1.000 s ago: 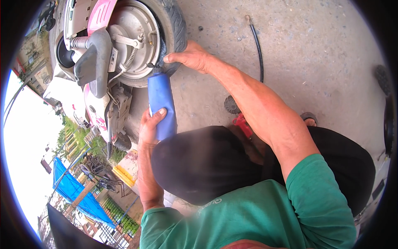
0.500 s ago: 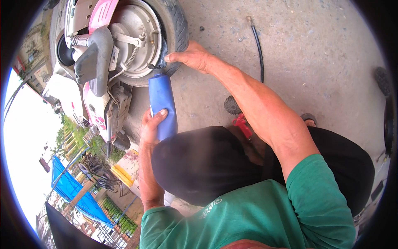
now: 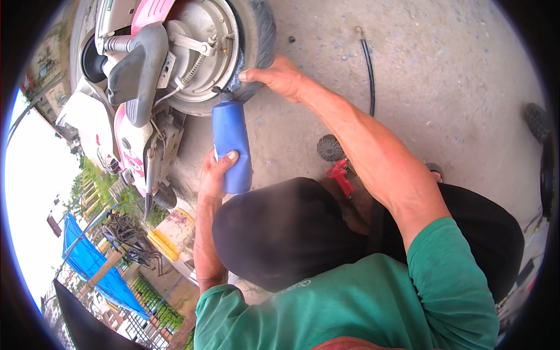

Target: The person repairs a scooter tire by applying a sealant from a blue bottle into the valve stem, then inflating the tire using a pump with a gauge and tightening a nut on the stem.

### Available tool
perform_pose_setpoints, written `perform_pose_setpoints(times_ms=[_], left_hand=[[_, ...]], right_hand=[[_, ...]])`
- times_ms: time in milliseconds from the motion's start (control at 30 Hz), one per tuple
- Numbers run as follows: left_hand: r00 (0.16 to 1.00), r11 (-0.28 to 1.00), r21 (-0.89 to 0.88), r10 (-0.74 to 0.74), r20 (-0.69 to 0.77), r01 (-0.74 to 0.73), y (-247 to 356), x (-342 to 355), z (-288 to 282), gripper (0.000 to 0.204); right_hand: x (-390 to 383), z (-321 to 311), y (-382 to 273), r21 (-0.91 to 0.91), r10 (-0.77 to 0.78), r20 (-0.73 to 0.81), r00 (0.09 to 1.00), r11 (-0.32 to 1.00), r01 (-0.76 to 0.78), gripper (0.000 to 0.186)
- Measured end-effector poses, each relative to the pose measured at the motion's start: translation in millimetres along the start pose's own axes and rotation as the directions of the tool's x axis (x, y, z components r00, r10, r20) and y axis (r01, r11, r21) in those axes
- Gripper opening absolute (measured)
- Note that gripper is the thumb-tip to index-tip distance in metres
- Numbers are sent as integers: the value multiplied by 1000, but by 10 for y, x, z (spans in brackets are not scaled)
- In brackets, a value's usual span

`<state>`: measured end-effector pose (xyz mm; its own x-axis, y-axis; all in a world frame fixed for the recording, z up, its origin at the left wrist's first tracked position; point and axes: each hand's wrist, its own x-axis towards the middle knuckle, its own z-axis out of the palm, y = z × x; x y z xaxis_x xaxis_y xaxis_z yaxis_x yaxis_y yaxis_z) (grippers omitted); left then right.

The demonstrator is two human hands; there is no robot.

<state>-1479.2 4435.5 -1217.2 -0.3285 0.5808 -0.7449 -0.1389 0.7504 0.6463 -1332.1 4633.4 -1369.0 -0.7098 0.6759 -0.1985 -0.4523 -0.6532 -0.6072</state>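
Wheel shifted rightward in view; left fingers clasp bottle; right hand, fingers behind tyre, grip unclear.

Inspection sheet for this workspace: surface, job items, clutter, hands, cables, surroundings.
Surface: rough grey ground, gritty.
Job items: blue bottle, black nozzle near the rear tyre of a pink-and-white scooter; contact unclear.
Clutter: red tool, dark ridged disc.
Hands: left hand grips bottle; right hand at tyre, fingers partly hidden.
Cables: black cable or hose on ground.
Surroundings: blue tarp, greenery.
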Motion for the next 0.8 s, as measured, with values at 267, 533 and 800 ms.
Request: perform_pose_setpoints(times_ms=[267,533,800], left_hand=[[1000,1000,-30,-5,0,5,-10,-7,-28,46],[1000,998,-56,-10,-1,10,-34,-33,-47,48],[1000,998,-66,-2,25,4,-181,43,-84,49]], right_hand=[[-10,-17,20,-57,-19,37,999,998,21,60],[-36,19,-42,1,20,5,1000,1000,-20,60],[-28,-25,-24,-75,-19,50,999,997,23,62]])
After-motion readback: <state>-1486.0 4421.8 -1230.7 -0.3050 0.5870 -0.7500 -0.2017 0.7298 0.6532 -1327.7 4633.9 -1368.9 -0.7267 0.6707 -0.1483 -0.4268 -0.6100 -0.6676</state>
